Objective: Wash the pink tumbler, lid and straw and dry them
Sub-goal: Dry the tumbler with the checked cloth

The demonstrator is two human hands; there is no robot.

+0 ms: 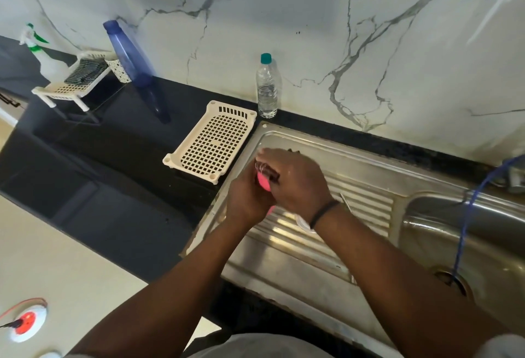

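Pink plastic tumbler [263,183] held over ribbed steel drainboard [363,204], clasped by left hand [247,201]; right hand [295,181] closed over its top, possibly scrubbing. Washing underway; lid, straw unseen. Cream perforated drying tray [211,142] on desk unused.

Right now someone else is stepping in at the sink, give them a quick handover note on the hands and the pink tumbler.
Left hand grips the pink tumbler from below, over the draining board.
Right hand is curled over its top, working on it; what it holds is hidden.
Lid and straw: cannot pick them out here.
Drying tray beside the sink holds nothing yet.
Left: finish washing, rinse, dry all three.
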